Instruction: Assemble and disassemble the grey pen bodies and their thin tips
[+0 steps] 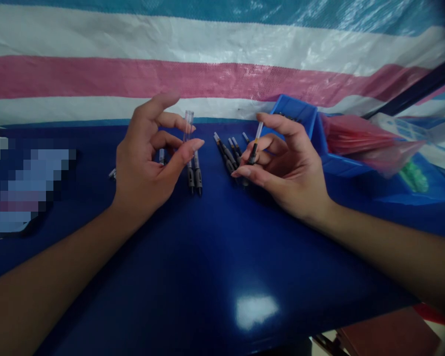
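My left hand (157,148) pinches a clear, threaded pen barrel (189,121) upright between thumb and fingers. Below and behind it on the blue table lie two pens with dark grips (195,178), tips toward me. In my right hand (287,160) is a pen refill (257,141) with a clear tube and a dark lower end, held between thumb and fingers and tilted slightly. Between the hands lie several refills with dark grips (226,153), partly hidden by my right fingers. The barrel and the refill are apart.
Blue bins (292,106) stand at the back right. A red plastic bag (363,141) and a green bundle (414,175) lie in or on them. A pixelated flat object (33,188) is at the left. Striped sheeting (207,44) hangs behind the table (152,282).
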Demonstrator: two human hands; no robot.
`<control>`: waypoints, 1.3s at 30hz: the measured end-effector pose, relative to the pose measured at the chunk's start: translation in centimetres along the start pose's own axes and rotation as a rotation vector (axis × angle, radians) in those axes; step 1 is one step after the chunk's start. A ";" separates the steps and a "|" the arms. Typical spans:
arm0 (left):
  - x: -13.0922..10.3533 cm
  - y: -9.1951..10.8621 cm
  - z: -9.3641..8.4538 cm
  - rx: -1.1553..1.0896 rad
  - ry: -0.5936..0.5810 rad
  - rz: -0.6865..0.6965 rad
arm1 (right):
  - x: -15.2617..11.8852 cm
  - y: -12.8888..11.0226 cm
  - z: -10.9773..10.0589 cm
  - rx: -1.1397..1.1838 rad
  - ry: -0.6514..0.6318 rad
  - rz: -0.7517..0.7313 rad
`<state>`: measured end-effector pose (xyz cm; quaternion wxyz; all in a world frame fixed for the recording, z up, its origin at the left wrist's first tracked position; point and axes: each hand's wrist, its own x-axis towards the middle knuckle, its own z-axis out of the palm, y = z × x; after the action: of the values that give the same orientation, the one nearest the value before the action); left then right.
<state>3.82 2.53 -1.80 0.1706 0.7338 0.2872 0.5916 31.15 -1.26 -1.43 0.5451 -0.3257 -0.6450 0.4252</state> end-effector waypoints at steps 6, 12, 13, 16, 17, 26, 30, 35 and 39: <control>-0.1 2.1 0.1 0.033 -0.005 -0.159 | 0.0 -0.2 0.1 0.050 -0.022 0.009; -0.3 2.0 -0.1 0.086 -0.048 -0.189 | -0.1 -1.0 0.7 0.123 -0.054 0.028; -0.3 2.1 -0.1 0.097 -0.042 -0.187 | -0.1 -1.2 0.7 0.131 -0.057 0.044; -0.1 2.5 -0.3 0.144 -0.007 -0.187 | -0.2 -1.3 0.7 0.120 -0.047 0.065; 0.0 2.7 -0.3 0.164 0.007 -0.194 | -0.2 -1.3 0.7 0.102 -0.034 0.055; 3.2 3.7 -3.1 0.419 0.010 -0.278 | -0.2 -0.5 0.2 -0.010 0.000 0.033; 3.6 3.3 -3.7 0.530 -0.126 -0.387 | -0.3 -0.6 0.2 -0.008 -0.047 0.036; 3.2 2.2 -2.5 0.627 -0.227 -0.426 | -0.5 -0.7 0.3 -0.048 -0.103 0.011; 3.3 1.1 -2.1 0.700 -0.311 -0.396 | -0.6 -0.7 0.3 -0.058 -0.127 0.008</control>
<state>2.50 3.53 1.87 0.0630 0.7586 0.5767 0.2965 31.03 -2.14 -1.01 0.4916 -0.3162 -0.6892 0.4282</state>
